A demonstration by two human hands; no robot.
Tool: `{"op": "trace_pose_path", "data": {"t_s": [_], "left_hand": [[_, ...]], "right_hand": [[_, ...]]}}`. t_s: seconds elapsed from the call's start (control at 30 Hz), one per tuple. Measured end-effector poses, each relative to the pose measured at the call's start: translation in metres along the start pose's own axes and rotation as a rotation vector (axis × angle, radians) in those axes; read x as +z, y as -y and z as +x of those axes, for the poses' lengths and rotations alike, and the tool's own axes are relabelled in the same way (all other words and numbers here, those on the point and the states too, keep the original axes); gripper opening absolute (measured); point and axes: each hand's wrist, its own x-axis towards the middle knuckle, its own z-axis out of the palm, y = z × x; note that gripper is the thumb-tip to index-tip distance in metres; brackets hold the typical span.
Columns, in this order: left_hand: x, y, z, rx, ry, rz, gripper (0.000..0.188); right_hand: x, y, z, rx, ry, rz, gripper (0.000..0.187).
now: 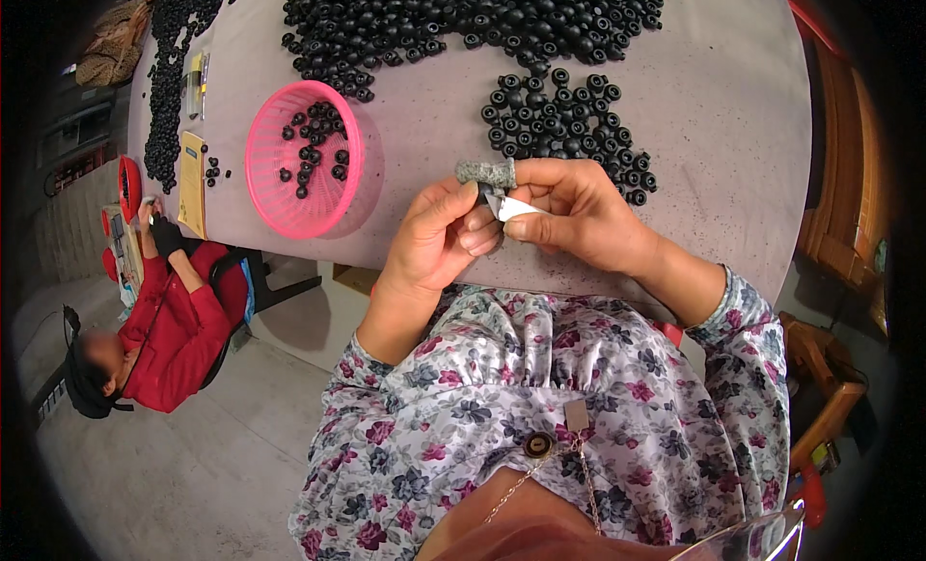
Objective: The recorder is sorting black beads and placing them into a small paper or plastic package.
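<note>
My left hand (429, 235) pinches a small black round part (487, 190), mostly hidden behind the fingers. Thumb and fingers of my right hand (588, 218) close on a small knife (521, 209) with a white handle. Its short grey blade touches or nearly touches the part; which of the two I cannot tell. A grey fabric finger sleeve (485, 172) covers the end of my right index finger. Just beyond my hands lies a small group of black round parts (564, 122), many showing a ringed hole.
A pink plastic basket (349, 190) with several black parts stands to the left on the grey table (719, 127). Larger heaps of parts (463, 21) spread at the back. A yellow envelope (192, 190) lies further left. Another person (183, 329) in red sits at the left, hands at the table.
</note>
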Motion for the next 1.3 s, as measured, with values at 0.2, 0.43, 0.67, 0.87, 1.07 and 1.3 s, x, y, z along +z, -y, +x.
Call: {"op": "trace_pose_path", "data": {"t_s": [0.2,0.43,0.67,0.87,1.07,1.3], "left_hand": [[-0.003,0.005,-0.001,0.010,0.075,0.000,0.024],[-0.001,0.003,0.002,-0.004,-0.016,-0.057,0.026],[-0.001,0.004,0.003,0.013,-0.001,-0.048,0.024],[0.001,0.003,0.004,0.013,-0.012,-0.038,0.023],[-0.001,0.004,0.003,0.010,0.003,-0.044,0.023],[0.002,0.003,0.003,0.010,-0.034,-0.025,0.024]], "right_hand": [[-0.006,-0.005,0.002,0.011,0.007,0.078,0.016],[-0.001,-0.001,0.003,0.000,0.004,0.016,0.022],[0.005,0.009,0.002,-0.023,0.020,0.036,0.021],[0.000,0.003,0.002,0.003,0.023,-0.004,0.021],[0.002,0.008,0.003,0.010,0.026,0.002,0.024],[0.000,0.004,0.003,0.006,0.030,-0.003,0.025]]}}
